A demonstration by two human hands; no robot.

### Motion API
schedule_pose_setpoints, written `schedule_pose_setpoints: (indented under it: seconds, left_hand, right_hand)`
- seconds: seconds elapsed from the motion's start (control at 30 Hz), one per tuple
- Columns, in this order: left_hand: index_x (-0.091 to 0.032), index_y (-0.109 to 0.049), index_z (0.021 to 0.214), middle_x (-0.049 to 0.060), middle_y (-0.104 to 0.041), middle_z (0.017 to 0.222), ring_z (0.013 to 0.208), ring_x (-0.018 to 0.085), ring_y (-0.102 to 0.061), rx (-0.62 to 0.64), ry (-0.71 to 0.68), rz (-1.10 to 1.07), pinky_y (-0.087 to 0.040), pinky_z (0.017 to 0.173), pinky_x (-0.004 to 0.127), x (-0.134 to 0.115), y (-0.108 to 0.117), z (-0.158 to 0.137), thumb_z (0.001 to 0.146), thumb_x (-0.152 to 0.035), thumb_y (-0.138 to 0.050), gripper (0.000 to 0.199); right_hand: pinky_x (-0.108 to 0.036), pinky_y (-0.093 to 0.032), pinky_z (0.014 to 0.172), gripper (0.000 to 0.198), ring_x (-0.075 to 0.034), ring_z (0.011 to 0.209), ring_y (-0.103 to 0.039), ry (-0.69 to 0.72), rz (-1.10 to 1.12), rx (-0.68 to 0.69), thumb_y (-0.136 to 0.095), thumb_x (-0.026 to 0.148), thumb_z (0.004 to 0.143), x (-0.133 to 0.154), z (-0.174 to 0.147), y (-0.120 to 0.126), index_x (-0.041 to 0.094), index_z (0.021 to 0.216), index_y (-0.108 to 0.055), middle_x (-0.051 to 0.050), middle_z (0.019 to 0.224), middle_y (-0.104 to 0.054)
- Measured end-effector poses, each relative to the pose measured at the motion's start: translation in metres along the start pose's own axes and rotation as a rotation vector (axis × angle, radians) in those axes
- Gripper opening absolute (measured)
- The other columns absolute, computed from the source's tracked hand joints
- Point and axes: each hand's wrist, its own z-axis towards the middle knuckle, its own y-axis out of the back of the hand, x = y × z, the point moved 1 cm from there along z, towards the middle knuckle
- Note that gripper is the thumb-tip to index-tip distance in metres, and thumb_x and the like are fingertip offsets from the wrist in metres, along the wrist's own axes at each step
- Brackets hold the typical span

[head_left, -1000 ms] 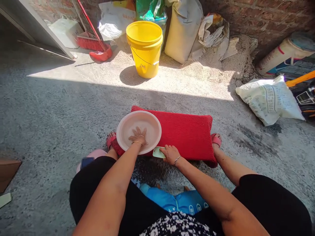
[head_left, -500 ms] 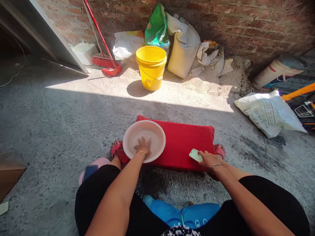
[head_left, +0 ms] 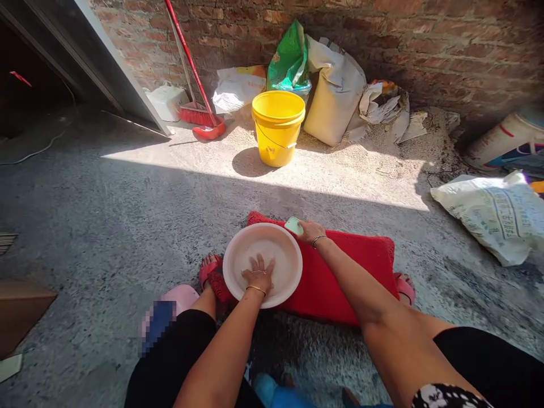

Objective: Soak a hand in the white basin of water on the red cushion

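My left hand lies inside a pale pink basin, its fingers spread over the bottom. Cloudy liquid seems to be in the basin, though its depth is hard to tell. A flat, light-green phone case with rounded corners is gripped in my right hand, thumb and fingers around one end. That hand is just beyond the basin's far right rim. Beneath both is a red cloth-covered rectangle, with the basin on its left end.
A yellow bucket stands ahead on sunlit concrete. Behind it, sacks lean on a brick wall beside a red broom and dustpan. A white sack lies at right, a cardboard box at left. Someone in blue is below me.
My right hand has carried the phone case left and away from me, from the red cloth's right side to the basin's far rim. My left hand stays in the basin. The view has shifted slightly.
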Motion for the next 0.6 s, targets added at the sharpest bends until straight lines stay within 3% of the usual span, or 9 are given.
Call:
schedule_pose_setpoints:
  seconds: [0.13,0.23,0.3,0.4,0.6]
  left_hand:
    - [-0.045,-0.01,0.152,0.014,-0.001,0.164,0.147,0.047,-0.007,0.01,0.004,0.022,-0.039,0.092,0.072,0.001,0.001,0.0,0.075,-0.04,-0.07,0.098]
    - [-0.045,-0.01,0.152,0.015,0.0,0.164,0.147,0.047,-0.008,0.043,0.024,0.045,-0.04,0.091,0.071,0.001,0.005,0.001,0.076,-0.039,-0.07,0.097]
    - [-0.046,-0.009,0.151,0.015,0.0,0.164,0.147,0.047,-0.008,0.055,0.033,0.063,-0.041,0.092,0.07,0.0,0.007,0.001,0.076,-0.039,-0.07,0.096]
    - [-0.045,-0.009,0.151,0.015,-0.001,0.164,0.146,0.047,-0.01,0.046,0.037,0.083,-0.041,0.093,0.07,0.0,0.008,0.001,0.079,-0.039,-0.068,0.093]
    - [-0.046,-0.01,0.151,0.013,-0.001,0.165,0.147,0.047,-0.007,0.036,0.061,0.066,-0.04,0.093,0.072,-0.001,0.007,0.005,0.078,-0.038,-0.068,0.094]
  right_hand:
    - [-0.039,-0.039,0.095,0.058,-0.028,0.116,-0.054,0.094,0.028,0.044,-0.055,0.058,0.084,0.02,0.031,-0.007,0.029,0.134,-0.052,-0.013,0.127,-0.053]
    - [-0.039,-0.038,0.095,0.057,-0.027,0.115,-0.054,0.08,0.036,0.053,-0.056,0.051,0.085,-0.002,0.028,-0.017,0.031,0.138,-0.048,-0.012,0.129,-0.052]
    - [-0.038,-0.039,0.094,0.057,-0.026,0.114,-0.055,0.018,0.027,0.043,-0.057,0.044,0.085,-0.036,0.015,-0.025,0.031,0.139,-0.046,-0.011,0.128,-0.052]
    - [-0.038,-0.04,0.092,0.057,-0.026,0.113,-0.056,-0.15,0.017,0.019,-0.057,0.04,0.085,-0.111,-0.018,-0.041,0.03,0.14,-0.045,-0.012,0.127,-0.053]
    - [-0.043,-0.045,0.079,0.058,-0.032,0.1,-0.063,-0.73,0.122,-0.013,-0.063,0.041,0.081,-0.273,-0.118,-0.081,0.025,0.136,-0.053,-0.02,0.12,-0.058]
